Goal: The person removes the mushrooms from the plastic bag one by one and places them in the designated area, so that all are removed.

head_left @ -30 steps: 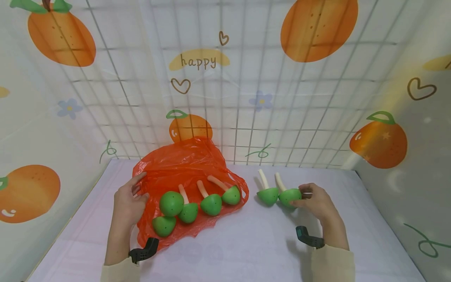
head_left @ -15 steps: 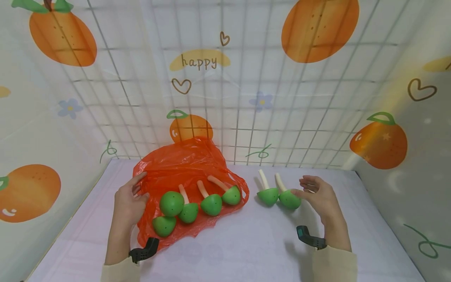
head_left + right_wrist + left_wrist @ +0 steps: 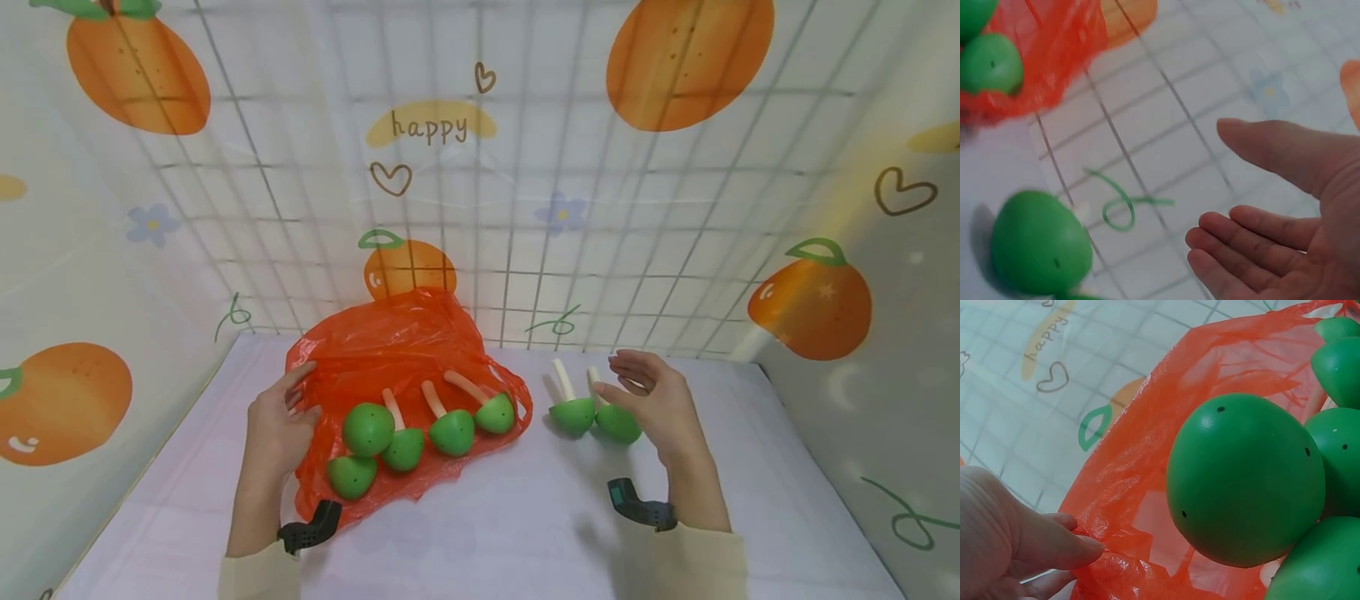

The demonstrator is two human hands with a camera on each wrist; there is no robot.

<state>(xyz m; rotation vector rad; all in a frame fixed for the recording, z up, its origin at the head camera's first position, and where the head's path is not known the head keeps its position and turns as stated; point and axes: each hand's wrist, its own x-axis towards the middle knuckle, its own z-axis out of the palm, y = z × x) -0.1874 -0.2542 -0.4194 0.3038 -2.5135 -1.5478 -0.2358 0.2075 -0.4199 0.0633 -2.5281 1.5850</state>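
My left hand pinches the left edge of a red plastic bag between thumb and fingers. Several toy mushrooms with black-dotted green caps lie at the bag's mouth, among them a rounded one and a lower one. Some stems look tinted red behind the film. My right hand hovers with nothing in it, fingers loosely extended. Below and left of it two more toy mushrooms, a left one and a right one, lie side by side on the table, white stems pointing back.
A white-covered table lies beneath everything. Behind stands a wire grid with a translucent sheet printed with oranges and hearts, and the sheet continues along both sides. Each wrist wears a black camera band, such as the left band.
My right hand has let go of the right-hand mushroom, lifted away, then moved left above it. The left hand and the bag stay in place; the view shifts slightly.
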